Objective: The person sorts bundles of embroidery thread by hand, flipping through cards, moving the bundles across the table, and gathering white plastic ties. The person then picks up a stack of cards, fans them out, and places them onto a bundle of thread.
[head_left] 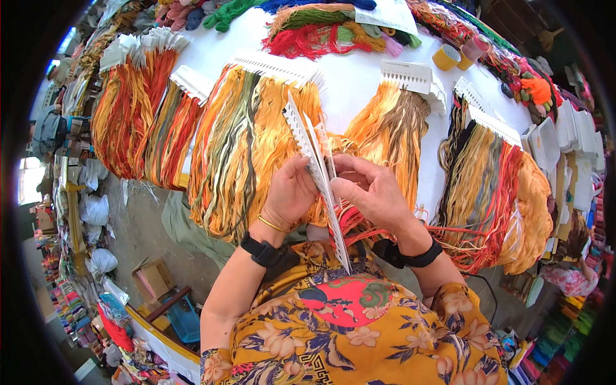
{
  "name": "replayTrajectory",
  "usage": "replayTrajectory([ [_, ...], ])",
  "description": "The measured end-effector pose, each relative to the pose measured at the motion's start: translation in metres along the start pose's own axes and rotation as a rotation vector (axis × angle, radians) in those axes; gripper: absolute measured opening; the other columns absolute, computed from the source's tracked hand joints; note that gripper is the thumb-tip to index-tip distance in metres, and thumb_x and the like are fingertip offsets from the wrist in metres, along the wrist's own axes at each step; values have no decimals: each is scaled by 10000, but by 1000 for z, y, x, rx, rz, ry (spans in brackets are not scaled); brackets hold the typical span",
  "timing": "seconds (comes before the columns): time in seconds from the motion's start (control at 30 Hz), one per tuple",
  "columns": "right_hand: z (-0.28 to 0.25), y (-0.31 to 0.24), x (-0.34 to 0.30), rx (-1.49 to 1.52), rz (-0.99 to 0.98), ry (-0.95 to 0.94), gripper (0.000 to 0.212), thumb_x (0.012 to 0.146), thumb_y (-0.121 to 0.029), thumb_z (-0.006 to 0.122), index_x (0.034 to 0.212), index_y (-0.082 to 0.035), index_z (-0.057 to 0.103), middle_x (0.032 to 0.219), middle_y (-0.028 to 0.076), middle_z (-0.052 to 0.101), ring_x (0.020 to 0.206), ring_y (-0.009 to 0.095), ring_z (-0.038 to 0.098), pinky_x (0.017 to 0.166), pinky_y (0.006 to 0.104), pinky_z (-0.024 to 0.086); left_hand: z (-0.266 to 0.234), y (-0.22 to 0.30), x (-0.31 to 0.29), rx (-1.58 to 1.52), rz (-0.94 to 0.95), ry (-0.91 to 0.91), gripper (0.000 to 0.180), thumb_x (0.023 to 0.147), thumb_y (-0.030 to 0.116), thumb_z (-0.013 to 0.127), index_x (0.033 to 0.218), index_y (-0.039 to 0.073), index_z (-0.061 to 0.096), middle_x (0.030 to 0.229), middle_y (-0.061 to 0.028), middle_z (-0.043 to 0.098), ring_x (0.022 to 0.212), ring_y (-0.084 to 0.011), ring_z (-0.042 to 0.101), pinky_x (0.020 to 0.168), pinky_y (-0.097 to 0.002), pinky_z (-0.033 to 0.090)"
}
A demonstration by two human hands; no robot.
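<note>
Between my two hands, in front of my chest, stands a long white punched thread card (332,221), its notched edge turned up and to the left. The fingers of my left hand (289,194) are closed on its left side. From the right, my right hand (380,196) pinches the cards with thumb and fingers; a second narrow white card (324,146) fans out beside the first. Red threads (350,218) hang below my right hand. Just beyond my hands lie yellow and olive thread skeins (276,119) fixed to a stack of white cards (273,67).
More carded skeins in orange and red (128,115) lie on the white table (359,74) at left; yellow-brown skeins (388,122) and mixed skeins (491,173) lie at right. Loose coloured yarn and thread spools (446,58) sit at the back. A cardboard box (154,280) is on the floor.
</note>
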State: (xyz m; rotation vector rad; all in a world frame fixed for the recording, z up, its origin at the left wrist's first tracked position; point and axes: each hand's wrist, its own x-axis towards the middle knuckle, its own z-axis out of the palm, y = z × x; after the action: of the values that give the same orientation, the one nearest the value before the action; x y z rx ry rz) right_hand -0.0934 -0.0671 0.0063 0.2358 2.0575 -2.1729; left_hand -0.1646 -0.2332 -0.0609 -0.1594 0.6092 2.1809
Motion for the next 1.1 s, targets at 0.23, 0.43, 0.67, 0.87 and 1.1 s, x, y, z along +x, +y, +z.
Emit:
replayTrajectory([
  [0.23,-8,-1,2,24,-72,51,392,873,-190,589,1186,42,550,998,154,657,901,185,641,796,291,503,15,2,-4,-34,62,21,363,935,160,358,1205,-33,504,1148,-143,615,1064,-243,588,970,-394,433],
  [0.43,-3,-10,6,-180,-101,123,562,851,-338,652,1194,88,526,999,209,655,886,219,665,744,290,523,25,1,-5,74,62,68,362,942,140,362,1245,-38,449,1208,-136,565,1107,-222,552,979,-380,425],
  [0.67,-11,-13,14,2,3,46,424,856,-166,597,1191,84,533,932,171,672,849,141,648,734,261,516,23,0,-4,74,91,122,359,935,132,380,1250,-27,448,1222,-133,557,1120,-235,541,1000,-386,401],
  [0.87,-21,-17,7,-268,-18,28,372,831,-28,482,1194,22,545,804,132,663,608,113,565,586,262,464,16,3,-4,-4,104,105,360,929,133,417,1255,-13,451,1243,-119,551,1143,-242,523,1029,-398,366],
  [1.1,-34,-33,3,-625,-316,316,355,802,22,493,1146,-11,578,752,171,605,563,222,576,546,300,466,8,9,0,2,22,46,409,942,186,413,1291,-27,410,1293,-168,506,1190,-292,490,1053,-444,345],
])
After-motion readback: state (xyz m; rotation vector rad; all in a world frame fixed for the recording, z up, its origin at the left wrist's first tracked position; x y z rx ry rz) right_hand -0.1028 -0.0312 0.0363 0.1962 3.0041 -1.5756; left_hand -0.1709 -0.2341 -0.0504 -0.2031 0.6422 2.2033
